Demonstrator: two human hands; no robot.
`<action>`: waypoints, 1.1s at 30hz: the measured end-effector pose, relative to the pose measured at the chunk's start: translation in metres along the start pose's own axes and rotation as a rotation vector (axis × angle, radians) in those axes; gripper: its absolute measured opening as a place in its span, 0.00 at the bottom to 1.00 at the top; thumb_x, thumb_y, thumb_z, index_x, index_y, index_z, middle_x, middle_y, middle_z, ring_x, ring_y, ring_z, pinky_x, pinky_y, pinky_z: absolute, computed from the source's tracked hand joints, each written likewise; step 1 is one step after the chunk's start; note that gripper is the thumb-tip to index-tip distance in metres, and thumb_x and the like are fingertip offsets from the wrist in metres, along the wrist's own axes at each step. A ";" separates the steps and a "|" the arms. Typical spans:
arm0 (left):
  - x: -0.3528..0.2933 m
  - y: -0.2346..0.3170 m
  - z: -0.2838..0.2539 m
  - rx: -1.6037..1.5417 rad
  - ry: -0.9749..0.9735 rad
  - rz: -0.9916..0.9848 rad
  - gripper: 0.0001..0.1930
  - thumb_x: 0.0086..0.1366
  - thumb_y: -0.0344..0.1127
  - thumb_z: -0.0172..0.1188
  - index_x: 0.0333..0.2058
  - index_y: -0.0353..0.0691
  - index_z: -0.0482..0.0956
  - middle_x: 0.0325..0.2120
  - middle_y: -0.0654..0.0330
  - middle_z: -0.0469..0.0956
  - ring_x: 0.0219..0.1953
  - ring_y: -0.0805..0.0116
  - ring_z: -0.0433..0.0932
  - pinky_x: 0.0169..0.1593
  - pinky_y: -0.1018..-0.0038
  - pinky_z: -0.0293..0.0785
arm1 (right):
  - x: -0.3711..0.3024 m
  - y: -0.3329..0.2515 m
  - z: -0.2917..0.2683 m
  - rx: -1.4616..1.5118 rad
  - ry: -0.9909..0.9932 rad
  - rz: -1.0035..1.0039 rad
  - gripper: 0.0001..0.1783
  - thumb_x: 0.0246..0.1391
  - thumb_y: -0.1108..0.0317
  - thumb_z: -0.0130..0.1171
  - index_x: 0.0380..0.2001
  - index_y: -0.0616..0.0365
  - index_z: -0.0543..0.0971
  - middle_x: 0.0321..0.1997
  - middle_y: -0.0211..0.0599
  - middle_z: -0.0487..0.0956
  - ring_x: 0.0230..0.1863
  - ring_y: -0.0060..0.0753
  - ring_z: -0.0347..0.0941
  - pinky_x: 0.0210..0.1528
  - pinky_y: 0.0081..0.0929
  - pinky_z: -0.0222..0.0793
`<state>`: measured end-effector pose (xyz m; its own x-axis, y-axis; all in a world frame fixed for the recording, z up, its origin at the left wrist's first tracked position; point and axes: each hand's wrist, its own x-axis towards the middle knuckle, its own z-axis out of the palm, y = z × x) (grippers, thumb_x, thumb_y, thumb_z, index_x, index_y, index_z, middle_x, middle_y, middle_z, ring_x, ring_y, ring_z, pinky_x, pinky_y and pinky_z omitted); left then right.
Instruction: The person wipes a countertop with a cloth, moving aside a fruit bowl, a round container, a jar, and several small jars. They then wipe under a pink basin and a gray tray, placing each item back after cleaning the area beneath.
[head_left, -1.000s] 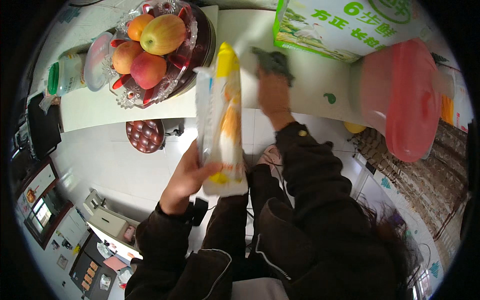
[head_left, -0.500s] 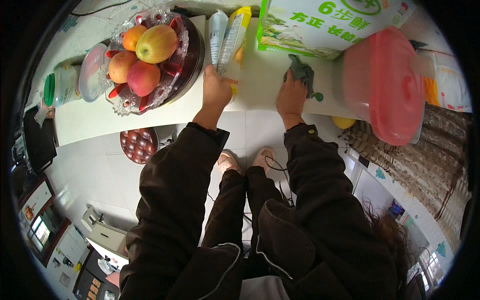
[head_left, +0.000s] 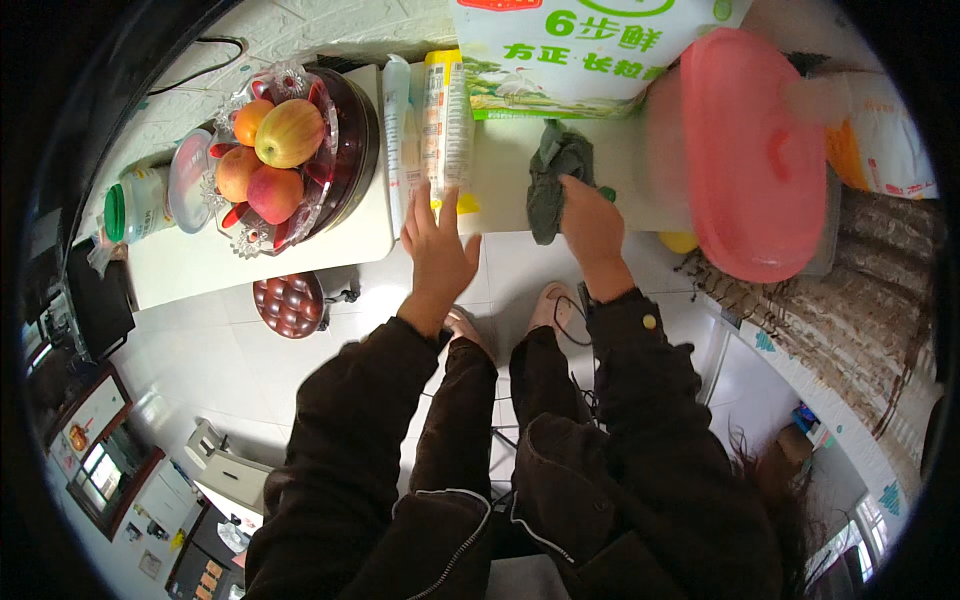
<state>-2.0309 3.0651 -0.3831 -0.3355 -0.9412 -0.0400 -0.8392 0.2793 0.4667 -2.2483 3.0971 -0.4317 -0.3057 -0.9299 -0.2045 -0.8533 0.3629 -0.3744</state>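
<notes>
My right hand [head_left: 597, 230] is closed on a crumpled dark green cloth [head_left: 560, 175], which hangs over the near part of the white tabletop [head_left: 505, 185]. Fingers apart, my left hand [head_left: 440, 258] reaches over the table's near edge to the near ends of two long packages. One is a pale blue-white packet [head_left: 399, 120]; beside it lies a yellow-and-white packet [head_left: 447, 115]. My left fingertips overlap their ends; whether they touch, I cannot tell. Nothing is gripped in that hand.
On the left, a glass fruit bowl [head_left: 322, 170] holds several fruits, beside a green-lidded jar [head_left: 145, 205]. A large white-and-green bag [head_left: 560, 65] stands behind the cloth. A pink-lidded tub [head_left: 755, 160] is at right. Below sits a brown tufted stool [head_left: 288, 305].
My left hand has loosened from the packets and drawn nearer, its fingers spreading. My right hand has gathered up the cloth and brought it nearer. The view has shifted slightly.
</notes>
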 end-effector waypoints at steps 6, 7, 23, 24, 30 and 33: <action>-0.034 0.001 -0.004 0.069 -0.145 -0.052 0.31 0.49 0.33 0.63 0.55 0.48 0.69 0.62 0.48 0.52 0.62 0.47 0.52 0.59 0.49 0.49 | 0.001 0.053 0.001 0.001 0.150 0.189 0.16 0.50 0.69 0.59 0.44 0.51 0.77 0.42 0.41 0.72 0.42 0.45 0.72 0.40 0.37 0.71; -0.032 -0.003 -0.002 0.109 -0.198 -0.071 0.30 0.49 0.32 0.64 0.54 0.49 0.69 0.62 0.49 0.52 0.62 0.47 0.52 0.59 0.49 0.49 | 0.002 0.059 0.007 -0.007 0.130 0.158 0.17 0.49 0.69 0.60 0.44 0.51 0.77 0.41 0.41 0.72 0.42 0.46 0.72 0.41 0.38 0.71; -0.049 -0.046 0.001 -0.568 0.039 -0.396 0.12 0.58 0.33 0.60 0.41 0.40 0.79 0.40 0.56 0.80 0.44 0.64 0.78 0.51 0.66 0.65 | -0.039 -0.073 0.031 1.236 -0.253 0.244 0.11 0.51 0.74 0.60 0.40 0.65 0.76 0.31 0.33 0.79 0.30 0.23 0.76 0.32 0.22 0.72; -0.057 -0.055 -0.003 -0.627 0.087 -0.481 0.11 0.59 0.32 0.59 0.41 0.38 0.79 0.38 0.55 0.80 0.41 0.66 0.79 0.47 0.69 0.68 | -0.046 -0.102 0.046 1.361 -0.320 0.271 0.11 0.51 0.75 0.60 0.39 0.67 0.76 0.30 0.37 0.80 0.30 0.25 0.77 0.33 0.21 0.73; -0.095 -0.117 -0.021 -0.976 0.249 -0.873 0.11 0.61 0.28 0.56 0.41 0.28 0.77 0.33 0.56 0.80 0.35 0.73 0.77 0.41 0.79 0.72 | -0.053 -0.221 0.102 1.379 -0.429 0.338 0.10 0.53 0.78 0.56 0.39 0.71 0.73 0.33 0.43 0.79 0.32 0.30 0.79 0.34 0.22 0.76; -0.103 -0.136 -0.028 -0.936 0.263 -0.848 0.11 0.61 0.28 0.56 0.41 0.29 0.77 0.33 0.56 0.80 0.35 0.73 0.77 0.41 0.79 0.72 | -0.049 -0.244 0.110 1.376 -0.305 0.373 0.06 0.52 0.77 0.57 0.34 0.69 0.74 0.29 0.42 0.80 0.28 0.30 0.79 0.29 0.22 0.76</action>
<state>-1.8703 3.1188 -0.4175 0.3354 -0.7967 -0.5028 -0.0935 -0.5592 0.8238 -1.9791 3.0607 -0.4295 -0.1654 -0.7856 -0.5962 0.3782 0.5078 -0.7740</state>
